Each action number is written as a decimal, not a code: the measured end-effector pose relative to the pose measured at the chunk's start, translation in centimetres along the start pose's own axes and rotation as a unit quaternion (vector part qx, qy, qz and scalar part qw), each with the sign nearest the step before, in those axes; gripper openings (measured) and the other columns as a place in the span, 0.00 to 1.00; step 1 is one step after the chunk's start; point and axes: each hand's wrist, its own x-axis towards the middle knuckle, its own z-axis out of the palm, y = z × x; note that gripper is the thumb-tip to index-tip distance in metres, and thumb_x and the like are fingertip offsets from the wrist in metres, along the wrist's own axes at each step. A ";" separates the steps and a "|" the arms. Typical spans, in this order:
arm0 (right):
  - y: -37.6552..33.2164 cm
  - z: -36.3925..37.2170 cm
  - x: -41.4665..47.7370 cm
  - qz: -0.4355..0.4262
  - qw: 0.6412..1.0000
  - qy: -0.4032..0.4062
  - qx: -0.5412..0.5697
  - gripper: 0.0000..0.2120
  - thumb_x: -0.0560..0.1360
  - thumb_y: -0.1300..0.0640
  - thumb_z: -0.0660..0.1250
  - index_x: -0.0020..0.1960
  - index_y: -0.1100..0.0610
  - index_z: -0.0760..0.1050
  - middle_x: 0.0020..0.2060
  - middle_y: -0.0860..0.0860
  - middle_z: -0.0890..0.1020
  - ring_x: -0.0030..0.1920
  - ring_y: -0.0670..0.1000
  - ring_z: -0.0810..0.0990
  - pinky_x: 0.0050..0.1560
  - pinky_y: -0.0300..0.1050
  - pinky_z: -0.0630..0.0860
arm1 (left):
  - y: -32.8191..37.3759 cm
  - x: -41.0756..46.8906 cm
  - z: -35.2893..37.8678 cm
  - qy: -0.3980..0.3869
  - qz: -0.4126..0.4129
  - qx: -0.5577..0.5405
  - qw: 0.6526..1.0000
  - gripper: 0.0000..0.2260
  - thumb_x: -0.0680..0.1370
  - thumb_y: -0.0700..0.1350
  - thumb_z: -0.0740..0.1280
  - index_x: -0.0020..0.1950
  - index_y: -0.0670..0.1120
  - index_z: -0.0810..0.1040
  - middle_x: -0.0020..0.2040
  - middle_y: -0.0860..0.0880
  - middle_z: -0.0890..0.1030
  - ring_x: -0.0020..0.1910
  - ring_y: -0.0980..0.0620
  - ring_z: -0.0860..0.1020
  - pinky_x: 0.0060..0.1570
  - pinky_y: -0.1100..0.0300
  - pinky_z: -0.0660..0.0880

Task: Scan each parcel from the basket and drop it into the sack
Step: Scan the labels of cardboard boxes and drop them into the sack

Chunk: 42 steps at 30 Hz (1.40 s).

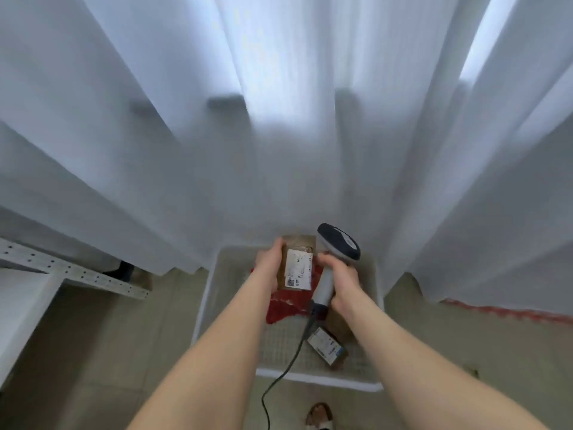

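My left hand grips a small brown cardboard parcel with a white label, held over the white mesh basket. Just to its right, my right hand holds a grey and dark handheld scanner by its handle, head up beside the parcel. The scanner's cable trails down over the basket's front rim. Inside the basket lie a red parcel under my hands and a small labelled box at the front right. No sack can be seen.
White curtains hang behind the basket and fill most of the view. A white perforated metal shelf frame stands at the left. The floor is tiled, and a shoe shows at the bottom edge.
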 end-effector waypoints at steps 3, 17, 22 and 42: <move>-1.1 0.4 -3.7 -0.008 1.000 -0.019 0.014 0.38 0.56 0.50 0.78 0.63 0.60 0.75 0.51 0.58 0.83 0.52 0.61 0.83 0.58 0.63 0.78 | 2.4 -5.5 -1.0 0.006 0.022 -0.011 1.000 0.24 0.70 0.55 0.64 0.59 0.41 0.75 0.49 0.42 0.83 0.42 0.42 0.83 0.38 0.50 0.79; -6.7 -2.3 -25.9 -0.113 0.987 -0.105 0.053 0.25 0.71 0.54 0.75 0.66 0.55 0.72 0.56 0.58 0.82 0.52 0.61 0.82 0.53 0.63 0.79 | 3.9 -31.9 -6.6 -0.025 0.074 -0.082 0.994 0.15 0.69 0.53 0.56 0.45 0.45 0.76 0.49 0.42 0.80 0.49 0.40 0.79 0.41 0.50 0.78; -7.9 -3.3 -31.2 -0.133 0.980 -0.146 0.020 0.19 0.74 0.60 0.72 0.62 0.56 0.72 0.51 0.56 0.82 0.46 0.56 0.81 0.49 0.55 0.78 | 5.0 -37.3 -7.9 -0.027 0.089 -0.013 0.996 0.18 0.75 0.57 0.55 0.44 0.44 0.77 0.44 0.43 0.82 0.44 0.44 0.80 0.43 0.50 0.78; -3.8 3.6 -41.5 -0.173 0.961 -0.209 0.056 0.07 0.74 0.63 0.72 0.48 0.58 0.75 0.41 0.53 0.81 0.40 0.54 0.81 0.28 0.39 0.78 | 6.2 -43.7 -15.7 -0.093 0.375 0.066 0.920 0.23 0.75 0.57 0.68 0.66 0.49 0.70 0.55 0.50 0.80 0.56 0.50 0.77 0.59 0.50 0.71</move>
